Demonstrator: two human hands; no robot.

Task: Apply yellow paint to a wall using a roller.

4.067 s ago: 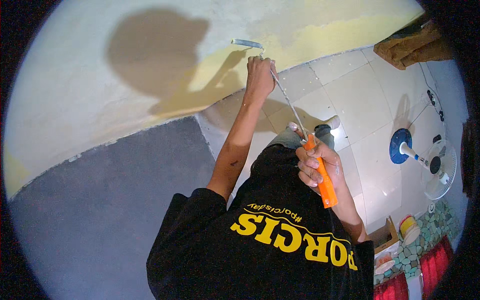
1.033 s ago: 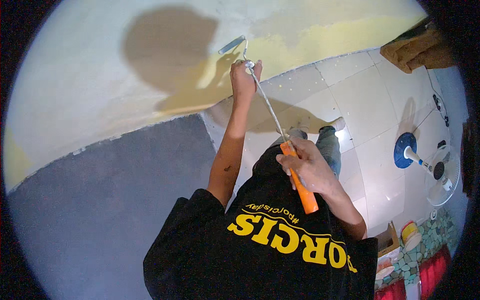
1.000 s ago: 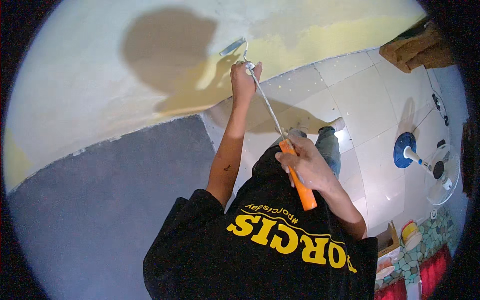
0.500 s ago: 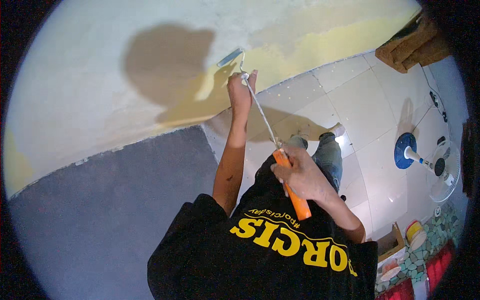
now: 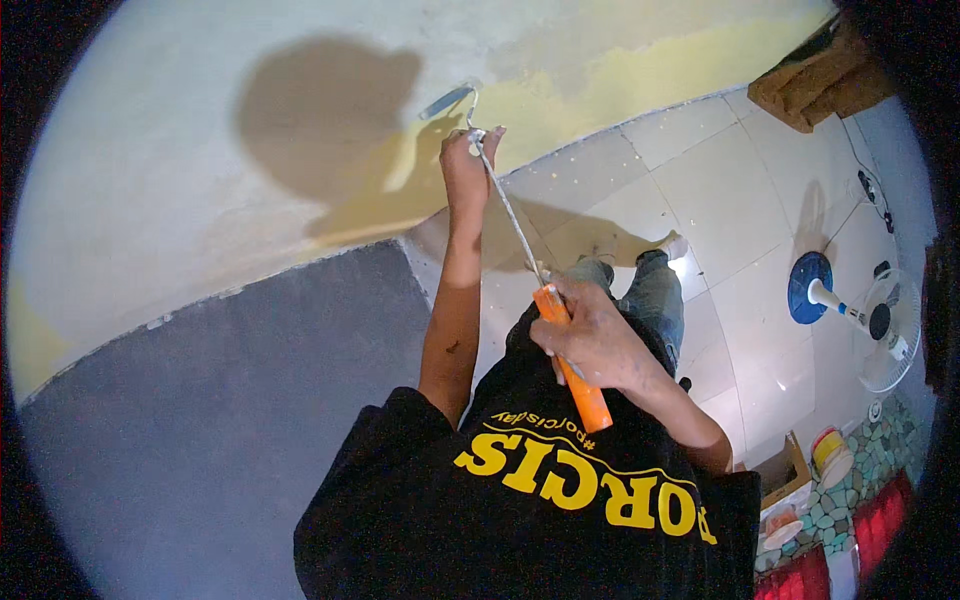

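My right hand is wrapped round the orange handle of a paint roller. Farther up, my left hand closes on the thin metal rod just below its bend. The small roller head, greyish blue and narrow, is at the wall; whether it touches the surface I cannot tell. The wall is whitish, with a yellow painted band along its lower part. My shadow falls across it.
Pale floor tiles with small paint specks run along the wall's base. A dark grey surface lies at lower left. To the right stand a fan with a blue base, a brown object, an open box and a tub.
Both hands and the roller have shifted slightly left and up in the picture, the roller head moving along the wall. The grip of each hand is unchanged.
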